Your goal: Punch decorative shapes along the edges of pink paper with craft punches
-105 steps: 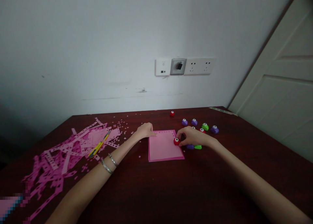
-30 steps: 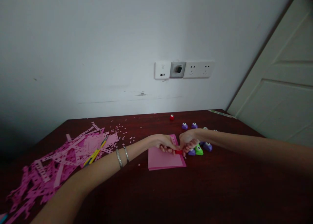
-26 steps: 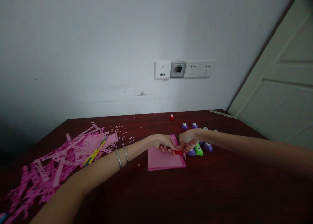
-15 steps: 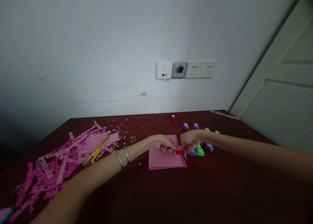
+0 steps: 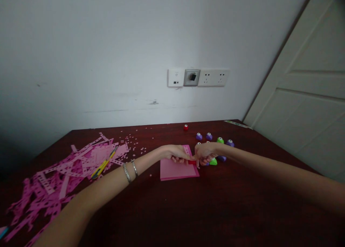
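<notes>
A red paper punch (image 5: 192, 162) sits at the right edge of a stack of pink paper (image 5: 175, 171), mostly covered by fingers. From the left, my left hand (image 5: 178, 154) lies over the paper, its fingers curled and its tip on the punch. My right hand (image 5: 204, 153) is closed around the other side of the punch, thumb and fingertips meeting it. Small holes run in a row along the paper's upper right edge (image 5: 186, 150). Just behind and under my right wrist stand purple punches (image 5: 222, 158) and a green punch (image 5: 213, 161), partly hidden.
Pink punched strips (image 5: 54, 182) lie heaped at the left, with a yellow utility knife (image 5: 104, 165) on them. Tiny pink cutouts (image 5: 132, 142) are scattered beside the heap. Another red punch (image 5: 185, 127) stands near the wall (image 5: 121, 60). A patterned strip (image 5: 237, 124) lies at the back right.
The whole view has shifted, so the table and wall outlets appear slightly farther left. Both hands stay at the red punch on the paper's edge.
</notes>
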`<state>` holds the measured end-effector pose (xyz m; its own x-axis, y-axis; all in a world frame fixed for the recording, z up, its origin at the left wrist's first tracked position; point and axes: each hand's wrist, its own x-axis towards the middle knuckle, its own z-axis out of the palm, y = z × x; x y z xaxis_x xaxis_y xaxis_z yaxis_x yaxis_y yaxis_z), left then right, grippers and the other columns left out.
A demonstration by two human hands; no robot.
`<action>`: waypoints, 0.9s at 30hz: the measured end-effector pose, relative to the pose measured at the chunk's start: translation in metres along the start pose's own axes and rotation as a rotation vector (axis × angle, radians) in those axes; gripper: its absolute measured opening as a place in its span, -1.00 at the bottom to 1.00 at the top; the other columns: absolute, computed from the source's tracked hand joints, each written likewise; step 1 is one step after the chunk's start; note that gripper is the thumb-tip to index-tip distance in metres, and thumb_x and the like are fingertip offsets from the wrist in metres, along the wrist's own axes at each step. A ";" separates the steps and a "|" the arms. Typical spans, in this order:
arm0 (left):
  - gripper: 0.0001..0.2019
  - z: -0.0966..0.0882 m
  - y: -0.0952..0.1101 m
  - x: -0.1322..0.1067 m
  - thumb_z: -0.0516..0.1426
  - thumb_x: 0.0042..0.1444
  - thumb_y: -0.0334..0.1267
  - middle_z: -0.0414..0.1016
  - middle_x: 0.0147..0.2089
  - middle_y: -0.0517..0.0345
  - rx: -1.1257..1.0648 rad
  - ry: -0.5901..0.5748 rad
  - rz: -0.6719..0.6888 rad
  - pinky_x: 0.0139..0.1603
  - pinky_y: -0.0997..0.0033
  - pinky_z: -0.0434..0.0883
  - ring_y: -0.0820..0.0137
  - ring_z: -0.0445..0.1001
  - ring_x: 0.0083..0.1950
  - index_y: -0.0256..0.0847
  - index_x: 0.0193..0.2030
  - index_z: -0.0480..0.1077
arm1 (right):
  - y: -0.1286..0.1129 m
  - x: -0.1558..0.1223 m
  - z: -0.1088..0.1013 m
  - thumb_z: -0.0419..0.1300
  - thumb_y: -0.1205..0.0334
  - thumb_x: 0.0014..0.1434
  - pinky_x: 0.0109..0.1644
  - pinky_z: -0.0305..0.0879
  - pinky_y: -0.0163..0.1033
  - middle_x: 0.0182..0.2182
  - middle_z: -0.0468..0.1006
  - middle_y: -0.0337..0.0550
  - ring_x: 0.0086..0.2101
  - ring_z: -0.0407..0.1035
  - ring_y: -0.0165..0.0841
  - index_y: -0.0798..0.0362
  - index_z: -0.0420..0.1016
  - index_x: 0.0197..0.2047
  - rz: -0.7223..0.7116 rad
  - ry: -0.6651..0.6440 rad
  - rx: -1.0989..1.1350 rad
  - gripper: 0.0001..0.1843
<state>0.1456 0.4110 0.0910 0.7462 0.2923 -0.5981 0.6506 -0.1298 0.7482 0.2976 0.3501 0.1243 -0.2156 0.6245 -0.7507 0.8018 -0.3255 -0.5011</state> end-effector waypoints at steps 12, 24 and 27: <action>-0.62 -0.005 0.000 -0.005 0.10 -0.02 0.08 0.20 -0.63 0.22 0.012 0.048 -0.040 -0.65 0.54 -0.05 0.60 0.07 -0.65 -0.26 -0.49 0.38 | 0.013 -0.007 0.006 0.09 -0.26 0.00 -0.63 0.17 -0.41 -0.75 0.36 -0.25 -0.72 0.23 -0.52 0.18 0.40 -0.60 -0.180 0.186 -0.160 -0.41; -0.63 -0.013 -0.013 -0.029 0.18 -0.17 0.05 0.38 -0.35 0.11 0.711 0.457 0.301 -0.35 0.43 0.21 0.42 0.30 -0.35 -0.24 -0.38 0.38 | 0.021 -0.010 0.011 0.21 0.13 -0.01 -0.64 0.18 -0.44 -0.60 0.44 -0.26 -0.67 0.28 -0.51 0.15 0.44 -0.23 -0.351 0.218 -0.182 -0.70; -0.53 -0.010 -0.023 -0.031 0.20 -0.21 0.06 0.35 -0.24 0.05 0.830 0.425 0.323 -0.27 0.41 0.24 0.35 0.30 -0.24 -0.26 -0.25 0.35 | 0.020 -0.010 0.015 0.19 0.16 -0.01 -0.67 0.11 -0.45 -0.56 0.46 -0.24 -0.67 0.25 -0.53 0.15 0.44 -0.23 -0.397 0.264 -0.279 -0.71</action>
<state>0.1055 0.4146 0.0951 0.8984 0.4209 -0.1257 0.4382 -0.8396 0.3209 0.3078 0.3266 0.1157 -0.4136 0.8293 -0.3757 0.8121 0.1494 -0.5641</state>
